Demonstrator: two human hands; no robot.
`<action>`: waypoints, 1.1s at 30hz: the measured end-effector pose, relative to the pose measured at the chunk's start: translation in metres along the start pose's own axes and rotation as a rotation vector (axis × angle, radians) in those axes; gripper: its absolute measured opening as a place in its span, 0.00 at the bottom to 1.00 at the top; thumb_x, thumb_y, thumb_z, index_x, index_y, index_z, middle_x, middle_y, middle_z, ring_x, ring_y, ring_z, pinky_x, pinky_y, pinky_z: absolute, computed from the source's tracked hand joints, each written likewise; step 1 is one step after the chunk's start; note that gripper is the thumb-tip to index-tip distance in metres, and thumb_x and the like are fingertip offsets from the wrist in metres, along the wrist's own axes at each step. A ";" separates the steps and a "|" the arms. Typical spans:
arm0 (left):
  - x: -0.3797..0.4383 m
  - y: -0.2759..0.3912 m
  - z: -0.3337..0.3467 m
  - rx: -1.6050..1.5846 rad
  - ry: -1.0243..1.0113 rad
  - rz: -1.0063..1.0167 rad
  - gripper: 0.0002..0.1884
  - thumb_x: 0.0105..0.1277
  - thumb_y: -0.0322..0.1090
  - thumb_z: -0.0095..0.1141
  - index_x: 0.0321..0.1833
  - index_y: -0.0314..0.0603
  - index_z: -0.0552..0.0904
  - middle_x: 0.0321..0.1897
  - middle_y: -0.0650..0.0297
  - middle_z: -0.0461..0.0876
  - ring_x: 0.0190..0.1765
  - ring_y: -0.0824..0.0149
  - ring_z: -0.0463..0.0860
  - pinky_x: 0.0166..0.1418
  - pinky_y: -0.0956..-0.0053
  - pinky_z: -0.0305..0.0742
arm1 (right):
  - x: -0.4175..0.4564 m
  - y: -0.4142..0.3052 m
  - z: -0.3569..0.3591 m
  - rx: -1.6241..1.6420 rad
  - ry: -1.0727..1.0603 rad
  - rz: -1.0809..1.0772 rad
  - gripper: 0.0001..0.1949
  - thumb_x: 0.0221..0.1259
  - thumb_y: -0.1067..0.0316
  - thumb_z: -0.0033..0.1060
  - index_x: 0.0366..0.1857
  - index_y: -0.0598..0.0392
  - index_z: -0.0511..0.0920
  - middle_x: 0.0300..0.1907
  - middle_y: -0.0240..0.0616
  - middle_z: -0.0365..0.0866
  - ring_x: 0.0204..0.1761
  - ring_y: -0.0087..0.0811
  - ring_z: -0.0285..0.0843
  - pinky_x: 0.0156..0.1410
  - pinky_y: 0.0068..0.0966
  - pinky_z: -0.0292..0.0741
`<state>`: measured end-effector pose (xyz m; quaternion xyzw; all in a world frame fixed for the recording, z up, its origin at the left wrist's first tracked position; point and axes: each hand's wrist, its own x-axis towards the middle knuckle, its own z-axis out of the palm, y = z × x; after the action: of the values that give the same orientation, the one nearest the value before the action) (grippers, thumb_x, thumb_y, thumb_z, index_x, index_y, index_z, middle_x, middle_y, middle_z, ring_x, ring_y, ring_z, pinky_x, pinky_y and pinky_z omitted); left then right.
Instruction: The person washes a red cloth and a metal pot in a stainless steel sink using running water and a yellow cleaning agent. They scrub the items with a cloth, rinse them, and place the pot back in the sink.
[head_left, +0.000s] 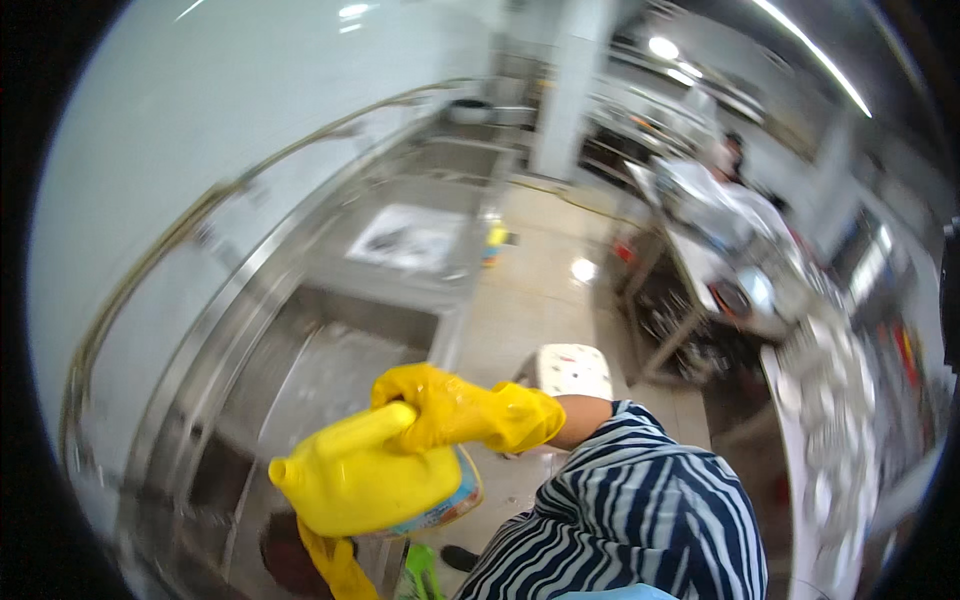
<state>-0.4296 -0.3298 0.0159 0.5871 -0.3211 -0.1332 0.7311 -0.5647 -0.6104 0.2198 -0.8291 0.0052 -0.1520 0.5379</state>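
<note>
My right hand (424, 405), in a yellow rubber glove, grips the handle of a large yellow plastic jug (360, 480). The jug is tipped over, its open mouth pointing left over the steel sink counter; no liquid can be seen leaving it. A printed label wraps its lower part. Below the jug is my left hand (330, 559), also gloved in yellow. Its fingers are hidden behind the jug, and I cannot tell whether they support it. Beyond the jug lies a stainless steel sink basin (337, 367) with a wet-looking bottom. A dark red round object (289, 551) is partly hidden beside my left glove.
A white sheet-like item (409, 236) lies on the counter between basins. On the floor stand a pale-topped stool (574, 371) and a yellow bottle (495, 241). Tables with stacked white dishes (825, 397) line the right. A person (726, 156) is at the far back.
</note>
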 end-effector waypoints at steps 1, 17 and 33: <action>0.003 -0.006 -0.001 0.025 -0.024 0.029 0.37 0.63 0.30 0.52 0.75 0.34 0.54 0.68 0.48 0.66 0.68 0.56 0.69 0.69 0.66 0.64 | -0.025 0.004 -0.018 0.052 0.081 -0.005 0.17 0.39 0.63 0.70 0.35 0.57 0.77 0.31 0.40 0.79 0.34 0.31 0.77 0.39 0.29 0.72; 0.026 -0.042 0.230 0.030 -0.227 -0.598 0.22 0.72 0.34 0.48 0.66 0.36 0.67 0.56 0.50 0.76 0.56 0.56 0.76 0.61 0.64 0.73 | -0.417 0.081 -0.196 -0.487 1.135 0.603 0.22 0.37 0.59 0.71 0.40 0.55 0.80 0.43 0.48 0.81 0.50 0.47 0.76 0.56 0.35 0.73; 0.138 -0.184 0.479 0.296 -0.505 -0.393 0.14 0.73 0.34 0.47 0.57 0.37 0.76 0.39 0.60 0.81 0.38 0.70 0.79 0.42 0.78 0.75 | -0.545 0.138 -0.377 0.034 1.923 0.160 0.10 0.48 0.76 0.68 0.34 0.57 0.76 0.30 0.34 0.80 0.29 0.24 0.77 0.36 0.22 0.76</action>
<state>-0.5916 -0.8291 -0.0644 0.6857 -0.3886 -0.3643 0.4961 -1.1597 -0.9108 0.1033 -0.3394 0.4980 -0.7290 0.3246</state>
